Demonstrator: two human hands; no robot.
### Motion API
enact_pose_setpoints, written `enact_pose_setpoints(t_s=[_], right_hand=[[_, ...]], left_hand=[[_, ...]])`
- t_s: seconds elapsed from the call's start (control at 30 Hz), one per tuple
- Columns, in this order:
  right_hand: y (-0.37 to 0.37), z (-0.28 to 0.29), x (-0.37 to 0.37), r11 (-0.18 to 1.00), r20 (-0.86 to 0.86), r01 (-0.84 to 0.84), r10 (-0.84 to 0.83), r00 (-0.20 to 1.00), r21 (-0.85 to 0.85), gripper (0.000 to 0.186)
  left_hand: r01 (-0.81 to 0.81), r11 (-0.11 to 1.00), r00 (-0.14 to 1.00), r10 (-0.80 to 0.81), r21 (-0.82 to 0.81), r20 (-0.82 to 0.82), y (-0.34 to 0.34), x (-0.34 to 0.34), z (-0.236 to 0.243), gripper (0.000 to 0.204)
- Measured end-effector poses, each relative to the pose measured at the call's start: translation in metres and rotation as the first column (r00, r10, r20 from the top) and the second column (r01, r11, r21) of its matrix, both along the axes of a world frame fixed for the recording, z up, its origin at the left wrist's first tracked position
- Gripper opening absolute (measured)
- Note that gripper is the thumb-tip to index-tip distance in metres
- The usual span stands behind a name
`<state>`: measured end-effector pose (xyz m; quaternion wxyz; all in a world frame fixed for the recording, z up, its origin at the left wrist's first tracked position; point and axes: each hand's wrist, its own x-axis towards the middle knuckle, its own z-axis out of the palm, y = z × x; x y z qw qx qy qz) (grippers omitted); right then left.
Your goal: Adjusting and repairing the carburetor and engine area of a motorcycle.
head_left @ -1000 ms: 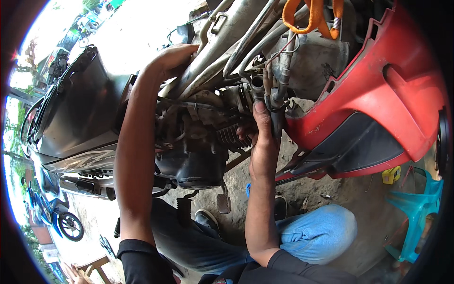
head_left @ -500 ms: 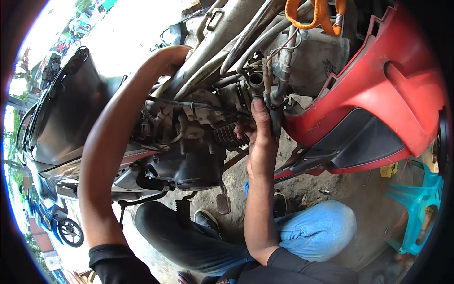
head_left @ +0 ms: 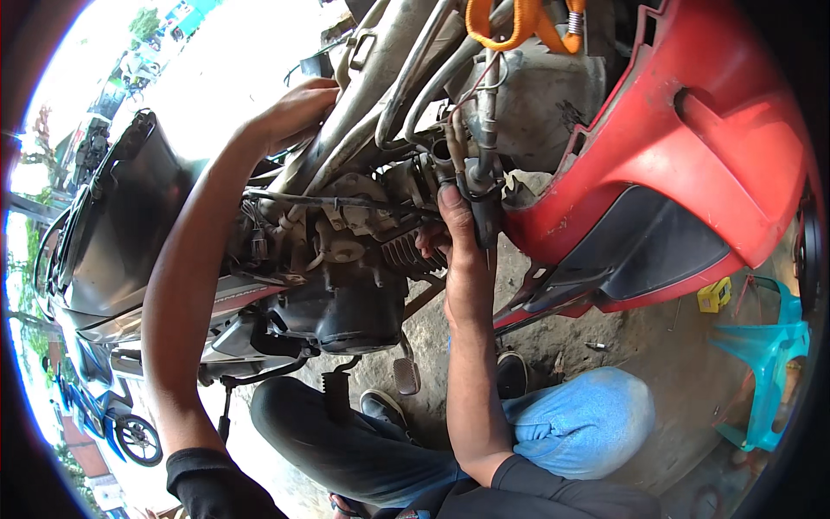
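Note:
My left hand [head_left: 298, 112] reaches up against the pale frame tube [head_left: 328, 130] of a partly stripped motorbike, fingers bent at its edge; what lies under them is hidden. My right hand [head_left: 454, 251] grips the engine's intake fitting [head_left: 442, 157], thumb pressed just below its round opening, other fingers curled in beside the ribbed cylinder [head_left: 402, 253]. Close by are cables and a dark rubber sleeve [head_left: 482, 216], with the black engine casing [head_left: 359, 307] underneath. An orange strap [head_left: 519, 26] hangs at the top.
A red body panel [head_left: 666, 156] fills the right side. Below it are a yellow box [head_left: 714, 294] and a teal plastic chair [head_left: 761, 346]. A foot pedal [head_left: 406, 376] sits above my bent legs. A blue motorbike [head_left: 104, 406] and other parked bikes line the bright left edge.
My left hand has moved slightly left and its forearm has swung outward to the left. The motorbike appears shifted a little leftward in view. My right hand keeps its hold.

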<state>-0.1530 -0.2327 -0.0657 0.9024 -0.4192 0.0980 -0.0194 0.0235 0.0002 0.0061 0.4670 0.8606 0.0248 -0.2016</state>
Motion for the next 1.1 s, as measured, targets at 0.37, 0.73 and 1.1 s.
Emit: enact_pose_setpoints(t_s=[0.37, 0.73, 1.1], right_hand=[[-0.001, 0.004, -0.002, 0.999, 0.02, 0.029, -0.028, 0.999, -0.044, 0.068], [-0.002, 0.004, -0.001, 0.998, 0.019, 0.022, -0.021, 1.0, -0.062, 0.053], [-0.002, 0.003, -0.001, 0.996, 0.041, 0.034, -0.03, 0.999, -0.086, 0.051]], left_hand=[[-0.134, 0.989, 0.984, 0.139, -0.054, 0.111, -0.01, -0.033, 0.01, 0.062], [-0.124, 0.987, 0.968, 0.098, 0.1, 0.231, -0.035, -0.046, 0.023, 0.067], [-0.038, 0.995, 0.931, 0.0, 0.095, 0.366, -0.031, -0.037, 0.009, 0.066]])
